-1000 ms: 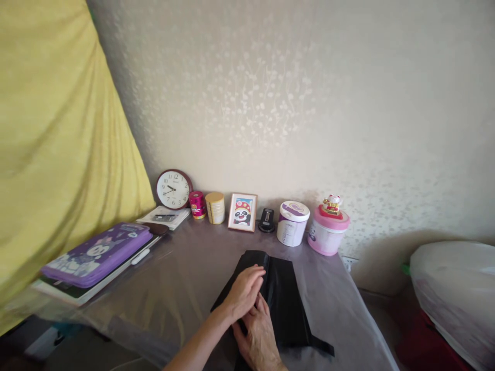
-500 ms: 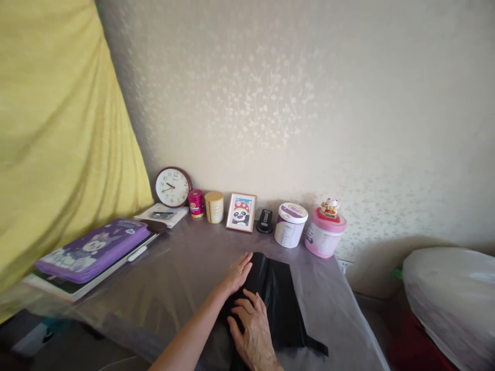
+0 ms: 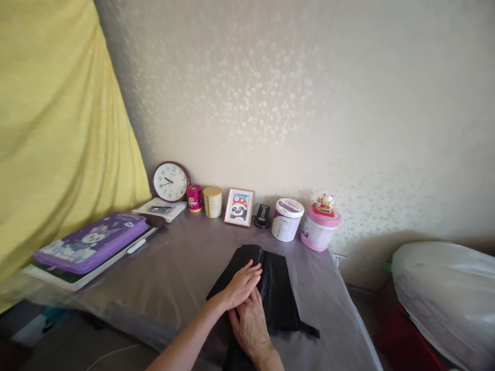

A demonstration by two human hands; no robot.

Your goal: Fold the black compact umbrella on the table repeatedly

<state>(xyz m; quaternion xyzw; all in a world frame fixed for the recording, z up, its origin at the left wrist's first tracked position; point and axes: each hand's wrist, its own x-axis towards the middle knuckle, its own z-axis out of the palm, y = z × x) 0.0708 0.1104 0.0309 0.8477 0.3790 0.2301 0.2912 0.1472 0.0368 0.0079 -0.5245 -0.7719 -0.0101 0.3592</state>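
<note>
A thin, glossy black folded sheet (image 3: 276, 291), much like a plastic bag with a narrow strap at its lower right, lies on the table. My left hand (image 3: 244, 284) rests flat on it, fingers stretched forward along a raised fold in the middle. Just below, my right hand (image 3: 251, 322) presses on the same black sheet, its fingertips partly covered by my left hand. Neither hand grasps anything that I can see. Part of the sheet's near end is hidden under my hands and wrists.
Along the wall stand a clock (image 3: 171, 181), a pink can (image 3: 194, 199), a yellow-lidded jar (image 3: 212, 202), a panda picture frame (image 3: 239, 207) and two tubs (image 3: 285, 226). A purple case (image 3: 92, 242) lies left. The table edge (image 3: 359, 314) drops off at right.
My left hand has slid right and nearer onto the middle fold, over my right fingertips. The black sheet's left part, covered before, now shows spread out. My right hand's fingers have straightened.
</note>
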